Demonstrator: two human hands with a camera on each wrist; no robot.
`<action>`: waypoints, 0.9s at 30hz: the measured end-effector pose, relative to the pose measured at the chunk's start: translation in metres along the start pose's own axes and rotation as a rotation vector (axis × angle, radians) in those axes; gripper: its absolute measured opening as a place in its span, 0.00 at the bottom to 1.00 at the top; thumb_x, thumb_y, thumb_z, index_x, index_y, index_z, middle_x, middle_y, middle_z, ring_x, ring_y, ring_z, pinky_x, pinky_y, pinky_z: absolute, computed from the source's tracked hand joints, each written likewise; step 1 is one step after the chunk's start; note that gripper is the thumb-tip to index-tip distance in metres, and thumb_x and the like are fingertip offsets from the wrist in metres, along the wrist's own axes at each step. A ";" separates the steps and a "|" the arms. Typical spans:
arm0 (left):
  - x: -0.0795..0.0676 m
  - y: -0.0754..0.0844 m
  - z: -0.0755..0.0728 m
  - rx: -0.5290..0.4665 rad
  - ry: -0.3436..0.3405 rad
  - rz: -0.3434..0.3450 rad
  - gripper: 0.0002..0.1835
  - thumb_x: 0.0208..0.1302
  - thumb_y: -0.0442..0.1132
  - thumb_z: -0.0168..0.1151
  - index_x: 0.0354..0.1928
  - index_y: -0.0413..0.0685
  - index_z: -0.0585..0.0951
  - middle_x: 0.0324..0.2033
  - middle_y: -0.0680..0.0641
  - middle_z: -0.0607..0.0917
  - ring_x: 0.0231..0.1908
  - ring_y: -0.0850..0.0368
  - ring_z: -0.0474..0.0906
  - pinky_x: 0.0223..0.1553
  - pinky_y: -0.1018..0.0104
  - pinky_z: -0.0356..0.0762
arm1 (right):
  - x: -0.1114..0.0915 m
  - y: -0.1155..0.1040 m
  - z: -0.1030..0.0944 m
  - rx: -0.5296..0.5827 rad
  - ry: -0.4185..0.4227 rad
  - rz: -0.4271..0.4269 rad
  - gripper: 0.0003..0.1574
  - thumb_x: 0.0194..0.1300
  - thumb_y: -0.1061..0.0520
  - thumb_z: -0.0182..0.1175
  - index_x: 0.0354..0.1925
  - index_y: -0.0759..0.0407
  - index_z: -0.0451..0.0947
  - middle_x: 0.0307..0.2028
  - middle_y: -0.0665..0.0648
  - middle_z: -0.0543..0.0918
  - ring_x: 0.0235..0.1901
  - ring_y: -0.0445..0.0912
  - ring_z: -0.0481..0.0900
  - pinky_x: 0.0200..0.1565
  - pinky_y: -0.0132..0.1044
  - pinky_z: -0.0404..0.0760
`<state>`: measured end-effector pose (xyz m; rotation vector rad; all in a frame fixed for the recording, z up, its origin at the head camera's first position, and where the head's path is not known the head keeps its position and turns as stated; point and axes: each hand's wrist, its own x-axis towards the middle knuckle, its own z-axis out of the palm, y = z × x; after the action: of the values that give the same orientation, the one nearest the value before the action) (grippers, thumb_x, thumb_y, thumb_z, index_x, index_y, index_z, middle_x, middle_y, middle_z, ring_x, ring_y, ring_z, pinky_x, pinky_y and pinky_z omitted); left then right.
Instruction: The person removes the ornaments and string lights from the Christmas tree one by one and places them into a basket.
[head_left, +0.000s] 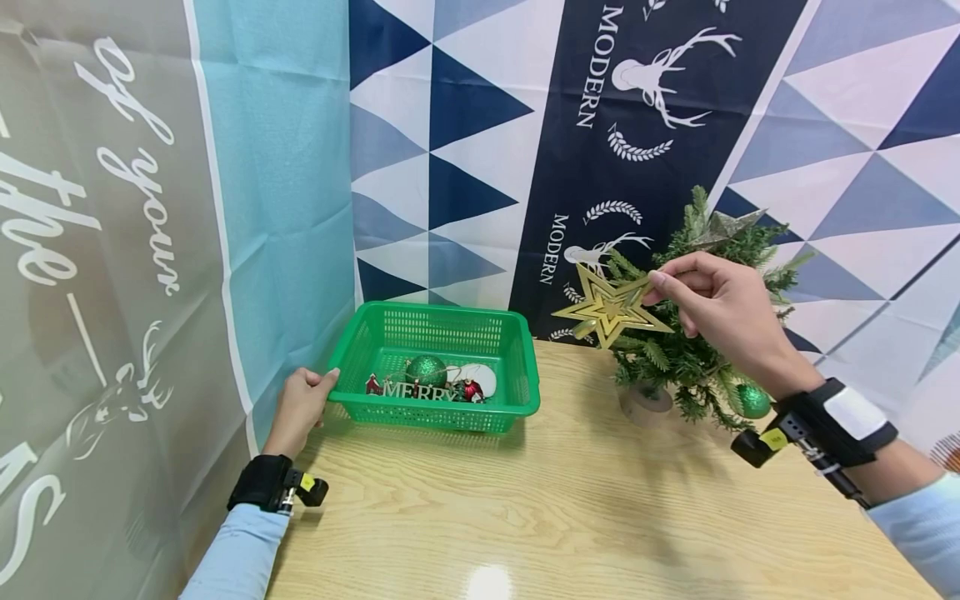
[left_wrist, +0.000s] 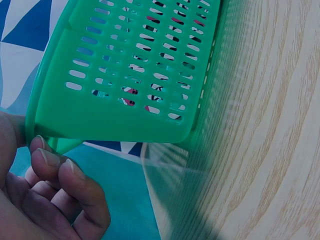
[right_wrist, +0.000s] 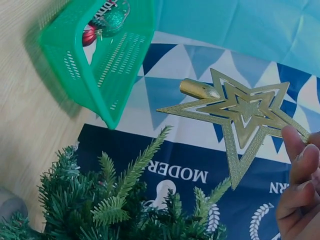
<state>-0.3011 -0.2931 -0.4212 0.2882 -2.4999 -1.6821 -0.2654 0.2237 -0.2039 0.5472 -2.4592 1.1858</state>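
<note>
My right hand [head_left: 716, 312] pinches one point of a gold star tree topper [head_left: 612, 308] between thumb and fingers, in front of a small Christmas tree [head_left: 667, 354]. In the right wrist view the star [right_wrist: 245, 112] shows its gold mounting tube. At the left, my left hand [head_left: 300, 404] grips the rim of a green plastic basket [head_left: 435, 414]; the left wrist view shows its thumb and fingers at the basket's corner [left_wrist: 47, 132]. Inside the basket lie a green glitter ball [head_left: 426, 371], a MERRY sign [head_left: 420, 392], a red ornament [head_left: 471, 389] and a white round piece [head_left: 483, 379].
A silver star [head_left: 727, 227] sits near the treetop, and a green ball [head_left: 752, 401] hangs low on its right side. The wooden table [head_left: 480, 500] extends in front of the basket. Patterned cloth [head_left: 465, 167] hangs behind, with grey cloth [head_left: 97, 292] at the left.
</note>
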 end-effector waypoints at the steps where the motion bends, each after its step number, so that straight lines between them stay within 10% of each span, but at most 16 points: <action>1: 0.000 0.000 0.000 -0.001 0.001 -0.003 0.18 0.81 0.50 0.53 0.43 0.40 0.65 0.21 0.49 0.64 0.17 0.57 0.61 0.25 0.60 0.71 | 0.000 0.000 0.001 0.001 0.000 0.002 0.16 0.76 0.49 0.63 0.51 0.61 0.81 0.39 0.59 0.90 0.17 0.47 0.73 0.24 0.37 0.69; 27: 0.001 -0.002 0.002 0.005 0.025 0.006 0.18 0.81 0.50 0.53 0.43 0.40 0.66 0.22 0.48 0.64 0.16 0.57 0.62 0.25 0.58 0.72 | 0.002 0.006 0.012 -0.059 -0.031 -0.007 0.14 0.76 0.48 0.62 0.51 0.55 0.82 0.37 0.55 0.90 0.17 0.50 0.75 0.26 0.36 0.70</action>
<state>-0.3020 -0.2919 -0.4237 0.2993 -2.4852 -1.6599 -0.2723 0.2173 -0.2143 0.5610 -2.5072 1.1061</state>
